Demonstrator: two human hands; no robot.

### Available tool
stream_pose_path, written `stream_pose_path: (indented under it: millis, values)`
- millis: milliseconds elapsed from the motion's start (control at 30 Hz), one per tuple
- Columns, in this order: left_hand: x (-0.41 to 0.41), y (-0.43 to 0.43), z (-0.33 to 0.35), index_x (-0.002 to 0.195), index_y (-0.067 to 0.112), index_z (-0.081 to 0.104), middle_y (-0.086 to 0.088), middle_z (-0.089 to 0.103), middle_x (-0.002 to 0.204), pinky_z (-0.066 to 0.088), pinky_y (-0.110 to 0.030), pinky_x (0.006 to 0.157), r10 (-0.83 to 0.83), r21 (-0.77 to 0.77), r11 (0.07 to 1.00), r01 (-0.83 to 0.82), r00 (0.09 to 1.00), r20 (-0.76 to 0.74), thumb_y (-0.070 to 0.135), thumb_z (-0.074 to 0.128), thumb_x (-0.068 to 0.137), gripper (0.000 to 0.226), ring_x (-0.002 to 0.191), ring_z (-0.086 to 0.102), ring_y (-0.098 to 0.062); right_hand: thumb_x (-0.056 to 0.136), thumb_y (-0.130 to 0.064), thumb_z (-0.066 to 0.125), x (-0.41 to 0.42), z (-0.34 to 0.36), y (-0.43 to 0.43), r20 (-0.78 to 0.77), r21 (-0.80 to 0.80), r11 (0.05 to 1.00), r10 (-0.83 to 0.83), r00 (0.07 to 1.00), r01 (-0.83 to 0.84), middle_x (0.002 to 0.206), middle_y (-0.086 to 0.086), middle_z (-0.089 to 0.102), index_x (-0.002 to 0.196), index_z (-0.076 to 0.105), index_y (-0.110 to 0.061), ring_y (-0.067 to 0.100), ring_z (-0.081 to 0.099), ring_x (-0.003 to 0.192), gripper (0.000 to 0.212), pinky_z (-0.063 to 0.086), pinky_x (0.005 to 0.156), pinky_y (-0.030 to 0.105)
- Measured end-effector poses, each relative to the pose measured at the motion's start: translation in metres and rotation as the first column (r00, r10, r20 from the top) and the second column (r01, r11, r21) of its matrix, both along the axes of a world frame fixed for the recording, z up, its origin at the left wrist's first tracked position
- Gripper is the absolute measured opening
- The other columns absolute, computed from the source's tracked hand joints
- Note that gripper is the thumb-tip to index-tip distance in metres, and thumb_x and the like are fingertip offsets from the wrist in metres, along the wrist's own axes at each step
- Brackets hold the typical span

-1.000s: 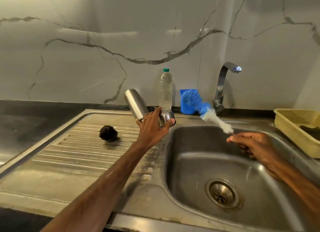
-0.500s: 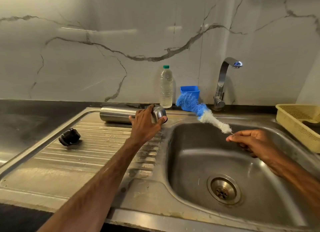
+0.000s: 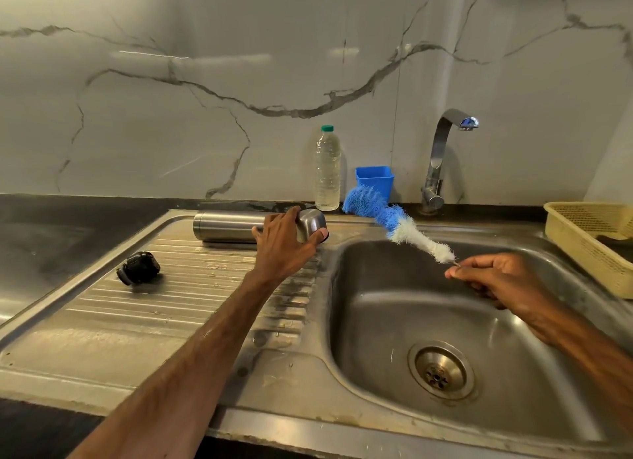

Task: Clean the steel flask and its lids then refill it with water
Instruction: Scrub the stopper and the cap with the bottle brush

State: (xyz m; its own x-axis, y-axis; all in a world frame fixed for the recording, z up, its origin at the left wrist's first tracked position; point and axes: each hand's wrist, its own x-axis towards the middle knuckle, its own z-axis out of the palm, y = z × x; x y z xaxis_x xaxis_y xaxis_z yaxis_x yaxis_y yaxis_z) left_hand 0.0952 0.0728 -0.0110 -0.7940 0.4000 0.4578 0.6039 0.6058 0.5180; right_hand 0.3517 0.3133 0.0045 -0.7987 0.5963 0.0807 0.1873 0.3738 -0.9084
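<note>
The steel flask (image 3: 226,225) lies on its side at the back of the ribbed drainboard (image 3: 137,321). My left hand (image 3: 284,249) grips its rounded right end, fingers over the top and thumb at the tip. A black lid (image 3: 138,267) lies on the drainboard to the left, apart from the flask. Over the sink basin (image 3: 394,304), my right hand (image 3: 496,277) pinches the thin wire handle of a blue and white bottle brush (image 3: 394,219). The brush slants up and to the left, with its blue tip near the flask's end.
A tap (image 3: 442,150) stands behind the basin, with no water running. A clear plastic bottle (image 3: 327,171) and a blue cup (image 3: 375,179) stand against the marble wall. A yellow basket (image 3: 582,239) sits at the right edge. Dark counter lies to the left.
My left hand brought the flask from a raised tilt down flat onto the drainboard. The black lid shifted left along the ribs. My right hand and the brush barely moved.
</note>
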Motion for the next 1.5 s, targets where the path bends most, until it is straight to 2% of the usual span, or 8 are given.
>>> stream_pose_path:
  millis: [200, 333, 433, 567, 867, 1133, 1333, 1500]
  values:
    - [0.004, -0.001, 0.001, 0.139, 0.018, 0.054, -0.007, 0.064, 0.131, 0.032, -0.065, 0.111, -0.019, 0.030, 0.999, 0.018, 1.000, 0.005, 0.075, 0.059, 0.077, 0.085, 0.126, 0.053, -0.029, 0.088, -0.018, 0.074, -0.001, -0.002, 0.001, -0.011, -0.013, 1.000, 0.009, 1.000, -0.009, 0.044, -0.008, 0.046, 0.088, 0.078, -0.007, 0.001, 0.036, 0.036, 0.012, 0.027, 0.036, 0.013]
    - [0.013, 0.000, 0.007, 0.130, 0.018, 0.061, -0.001, 0.069, 0.116, 0.052, -0.043, 0.097, -0.029, 0.231, 0.973, 0.022, 0.999, 0.026, 0.074, 0.063, 0.077, 0.077, 0.108, 0.063, -0.020, 0.101, -0.019, 0.055, -0.005, -0.004, 0.003, 0.008, -0.044, 0.998, 0.050, 0.999, -0.050, 0.051, -0.002, 0.048, 0.088, 0.079, -0.009, 0.006, 0.035, 0.041, 0.028, 0.026, 0.039, 0.018]
    - [0.024, 0.002, 0.025, 0.114, 0.012, 0.070, 0.000, 0.072, 0.099, 0.059, -0.033, 0.081, -0.155, 0.538, 0.843, -0.002, 0.957, 0.246, 0.052, 0.075, 0.087, 0.048, 0.092, 0.069, -0.015, 0.101, -0.015, 0.052, -0.006, -0.003, -0.001, -0.022, -0.036, 0.995, 0.093, 0.995, -0.093, 0.056, 0.002, 0.054, 0.088, 0.079, -0.011, 0.009, 0.037, 0.046, 0.031, 0.027, 0.042, 0.021]
    - [0.027, -0.003, 0.040, 0.099, 0.007, 0.071, -0.015, 0.070, 0.097, 0.060, -0.043, 0.093, -0.497, 0.799, 0.579, -0.163, 0.706, 0.505, 0.034, 0.070, 0.096, 0.027, 0.093, 0.070, -0.025, 0.099, -0.013, 0.057, -0.003, -0.001, -0.009, -0.130, 0.012, 0.990, 0.143, 0.981, -0.142, 0.063, 0.003, 0.063, 0.092, 0.079, -0.016, 0.017, 0.041, 0.055, 0.024, 0.030, 0.048, 0.024]
    - [0.033, -0.010, 0.044, 0.123, 0.009, 0.060, -0.016, 0.072, 0.112, 0.062, -0.040, 0.089, -0.633, 0.808, 0.576, -0.124, 0.557, 0.538, 0.041, 0.067, 0.097, 0.043, 0.100, 0.075, -0.029, 0.088, -0.012, 0.072, -0.001, 0.000, -0.021, -0.199, 0.256, 0.962, 0.151, 0.968, -0.098, 0.088, -0.010, 0.078, 0.106, 0.075, -0.021, 0.005, 0.073, 0.087, 0.020, 0.054, 0.082, 0.024]
    - [0.039, -0.008, 0.048, 0.112, 0.008, 0.069, -0.012, 0.077, 0.106, 0.058, -0.048, 0.096, -0.621, 0.769, 0.639, 0.020, 0.603, 0.501, 0.036, 0.069, 0.096, 0.032, 0.108, 0.073, -0.030, 0.095, -0.020, 0.064, -0.001, 0.006, -0.034, -0.175, 0.243, 0.957, 0.201, 0.964, -0.156, 0.065, 0.000, 0.071, 0.086, 0.078, -0.008, 0.001, 0.065, 0.060, 0.021, 0.050, 0.066, 0.016]
    - [0.050, -0.012, 0.053, 0.131, 0.007, 0.057, -0.019, 0.070, 0.126, 0.060, -0.049, 0.092, -0.757, 0.847, 0.532, 0.011, 0.453, 0.470, 0.035, 0.066, 0.094, 0.048, 0.112, 0.071, -0.034, 0.095, -0.041, 0.052, -0.001, 0.010, -0.041, 0.022, -0.300, 0.862, 0.434, 0.900, -0.409, 0.055, 0.005, 0.043, 0.093, 0.077, -0.005, 0.013, 0.028, 0.046, 0.044, 0.020, 0.042, 0.024]
    - [0.047, -0.018, 0.056, 0.122, 0.011, 0.060, -0.016, 0.073, 0.117, 0.063, -0.044, 0.082, -0.693, 0.836, 0.546, -0.050, 0.533, 0.485, 0.035, 0.066, 0.097, 0.036, 0.106, 0.074, -0.033, 0.077, -0.034, 0.081, -0.011, 0.009, -0.059, 0.005, -0.022, 0.955, 0.297, 0.955, -0.297, 0.075, 0.004, 0.072, 0.096, 0.074, -0.016, 0.017, 0.058, 0.055, 0.027, 0.043, 0.045, 0.020]
